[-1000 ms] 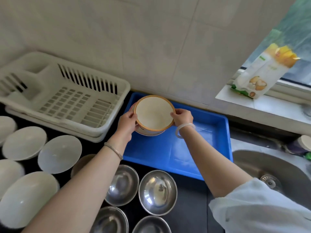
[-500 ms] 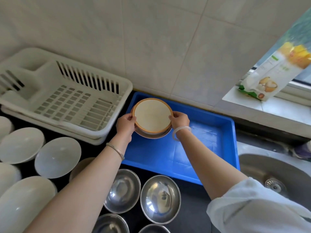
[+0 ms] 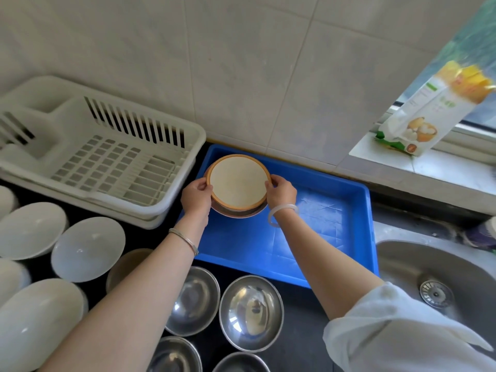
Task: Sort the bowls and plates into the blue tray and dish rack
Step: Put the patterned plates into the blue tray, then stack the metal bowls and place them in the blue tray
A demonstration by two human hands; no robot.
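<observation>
A cream bowl with an orange rim (image 3: 237, 181) is in the far left corner of the blue tray (image 3: 316, 232). My left hand (image 3: 196, 196) grips its left rim and my right hand (image 3: 280, 191) grips its right rim. Whether the bowl touches the tray floor I cannot tell. The white dish rack (image 3: 107, 159) stands to the left of the tray, with nothing in it. White plates (image 3: 87, 248) and several steel bowls (image 3: 251, 312) lie on the dark counter near me.
A steel sink (image 3: 440, 285) lies to the right of the tray. A carton (image 3: 429, 111) stands on the window sill at the far right. The tiled wall runs right behind the tray and rack. Another brownish bowl (image 3: 126, 267) shows under my left forearm.
Both hands have carried the bowl down and back into the tray's far left corner. The bowl has gone from tilted toward me to level.
</observation>
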